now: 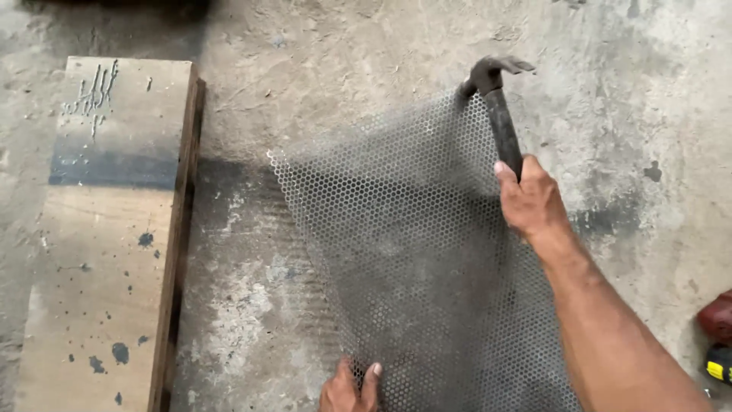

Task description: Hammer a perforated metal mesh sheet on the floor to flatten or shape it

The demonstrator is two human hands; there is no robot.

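A sheet of grey perforated metal mesh (404,236) with small hexagonal holes lies tilted over the concrete floor. My right hand (534,200) grips the dark handle of a claw hammer (496,99), whose head rests at the mesh's far right corner. My left hand (349,387) holds the mesh's near edge at the bottom of the view, with the thumb and a finger on top of it. Only part of that hand shows.
A thick wooden board (107,229) with paint spots lies on the floor to the left. At the right edge sits a red object (717,317) and a yellow and black one (718,365). The floor (343,46) is stained concrete.
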